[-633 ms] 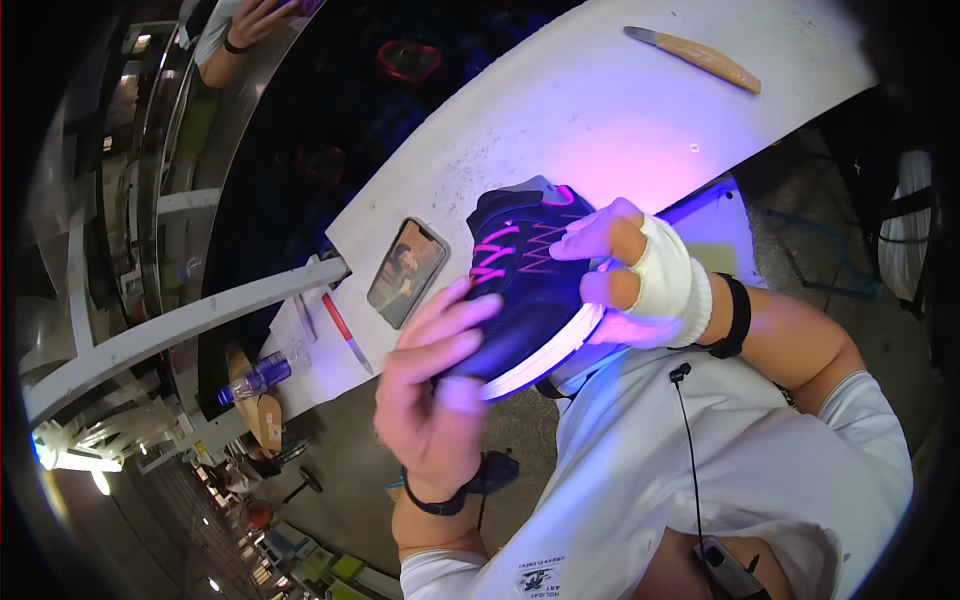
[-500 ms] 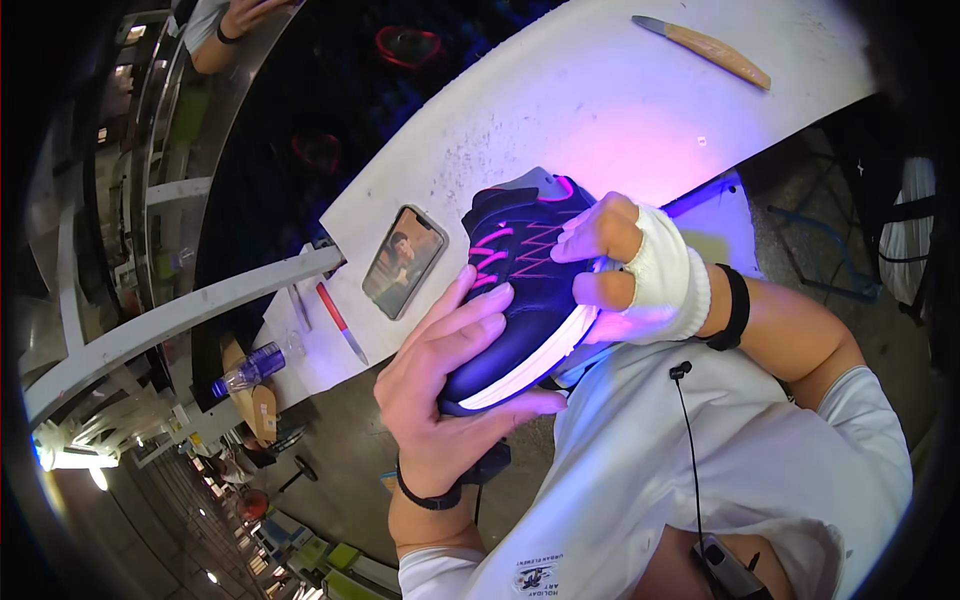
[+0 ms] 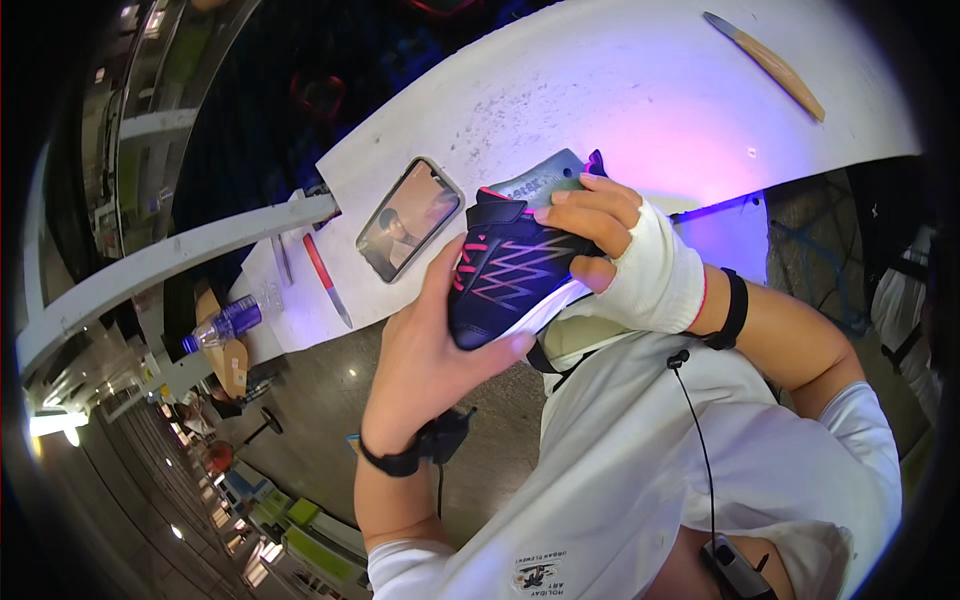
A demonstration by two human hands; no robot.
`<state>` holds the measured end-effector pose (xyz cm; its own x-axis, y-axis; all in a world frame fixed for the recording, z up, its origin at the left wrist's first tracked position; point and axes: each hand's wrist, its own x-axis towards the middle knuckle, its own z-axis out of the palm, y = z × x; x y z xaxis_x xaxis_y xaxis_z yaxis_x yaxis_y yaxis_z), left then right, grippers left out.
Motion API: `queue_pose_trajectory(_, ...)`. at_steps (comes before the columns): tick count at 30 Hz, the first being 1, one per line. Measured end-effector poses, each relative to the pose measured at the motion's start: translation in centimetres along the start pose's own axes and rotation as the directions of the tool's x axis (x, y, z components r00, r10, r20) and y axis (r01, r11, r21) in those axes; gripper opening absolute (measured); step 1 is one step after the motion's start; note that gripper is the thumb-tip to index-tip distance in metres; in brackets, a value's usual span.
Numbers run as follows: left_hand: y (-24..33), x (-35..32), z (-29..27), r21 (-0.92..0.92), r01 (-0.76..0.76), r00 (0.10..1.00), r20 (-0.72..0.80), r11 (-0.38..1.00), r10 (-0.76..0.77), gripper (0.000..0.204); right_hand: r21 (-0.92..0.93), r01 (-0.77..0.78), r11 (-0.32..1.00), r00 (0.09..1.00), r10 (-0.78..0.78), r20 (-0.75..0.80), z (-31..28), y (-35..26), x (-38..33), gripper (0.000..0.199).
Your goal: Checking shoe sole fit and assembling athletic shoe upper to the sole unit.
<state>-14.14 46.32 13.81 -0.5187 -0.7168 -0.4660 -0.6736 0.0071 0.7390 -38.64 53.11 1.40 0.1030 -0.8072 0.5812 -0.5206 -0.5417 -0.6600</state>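
Note:
Between my hands is a black sneaker (image 3: 500, 272) with pink laces, zigzag lines on its side and a white sole. A grey shoe last (image 3: 545, 178) fills its opening. My left hand (image 3: 425, 335) wraps round the toe end, with the thumb along the white sole edge. My right hand (image 3: 622, 240), in a white fingerless glove, grips the heel end; its fingers lie along the collar beside the last, and its thumb is bent near the sole. The shoe is held in front of the white table's near edge, and my palms hide part of it.
On the white table (image 3: 480, 110) lie a phone (image 3: 410, 218) with a picture on its screen, a wooden-handled knife (image 3: 775, 72) and a red-handled blade (image 3: 322, 270). A purple-labelled bottle (image 3: 228, 320) lies at the left. A grey metal bar (image 3: 180, 270) curves in from the left.
The sneaker has turned in my hands, showing less of the toe and sole and more of the last. My right fingers have shifted from its side up to the collar.

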Motion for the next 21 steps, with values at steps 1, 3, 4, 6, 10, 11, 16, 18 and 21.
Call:
queue_pose_trajectory(1, 0.0, 0.5, 0.6, 0.062, 0.043, 0.999, -0.036, 0.997, -0.041, 0.099, 0.002, -0.037, 0.999, 0.999, 0.037, 0.025, 0.0, -0.3, 0.2, 0.021)
queue_pose_trajectory(3, 0.5, 0.8, 1.3, 0.159, 0.118, 0.989, -0.104, 0.980, -0.102, 0.097, 0.005, -0.065, 0.998, 0.996, 0.065, 0.057, 0.1, -0.2, 0.6, 0.022)
queue_pose_trajectory(4, 0.8, 0.7, 1.7, 0.155, 0.123, 0.988, -0.111, 0.980, -0.106, 0.097, -0.069, 0.036, 0.997, 0.999, -0.034, 0.042, 0.3, 0.0, 0.5, 0.022)
queue_pose_trajectory(6, 1.3, 0.3, 2.5, 0.286, 0.126, 0.980, -0.187, 0.950, -0.074, 0.096, -0.141, 0.150, 0.979, 0.989, -0.146, 0.039, 0.4, 0.1, 0.2, 0.021)
queue_pose_trajectory(10, 1.8, -1.0, -0.6, 0.250, -0.048, 0.998, 0.050, 0.967, 0.037, 0.112, -0.057, 0.000, 0.998, 0.983, 0.010, 0.185, -1.1, 0.5, -0.7, 0.023)
queue_pose_trajectory(11, 2.1, -1.6, -1.5, 0.087, -0.207, 0.976, 0.091, 0.974, 0.200, 0.113, -0.001, -0.082, 0.997, 0.989, 0.081, 0.125, -1.8, 0.1, -0.8, 0.029)
queue_pose_trajectory(16, 5.3, -0.6, 4.4, 0.193, -0.560, 0.785, -0.187, 0.806, 0.590, 0.076, 0.332, -0.185, 0.925, 0.933, 0.272, -0.237, -7.1, -1.8, -1.4, 0.052)
queue_pose_trajectory(18, 5.1, 1.2, 8.4, 0.192, -0.676, 0.671, -0.239, 0.711, 0.702, 0.076, 0.400, -0.060, 0.914, 0.953, 0.172, -0.249, -11.2, -4.9, 1.6, 0.070)
queue_pose_trajectory(21, 2.8, 3.6, 13.2, 0.127, -0.724, 0.621, -0.306, 0.678, 0.721, 0.072, 0.238, -0.096, 0.967, 0.995, 0.099, -0.001, -15.8, -4.6, 2.9, 0.081)
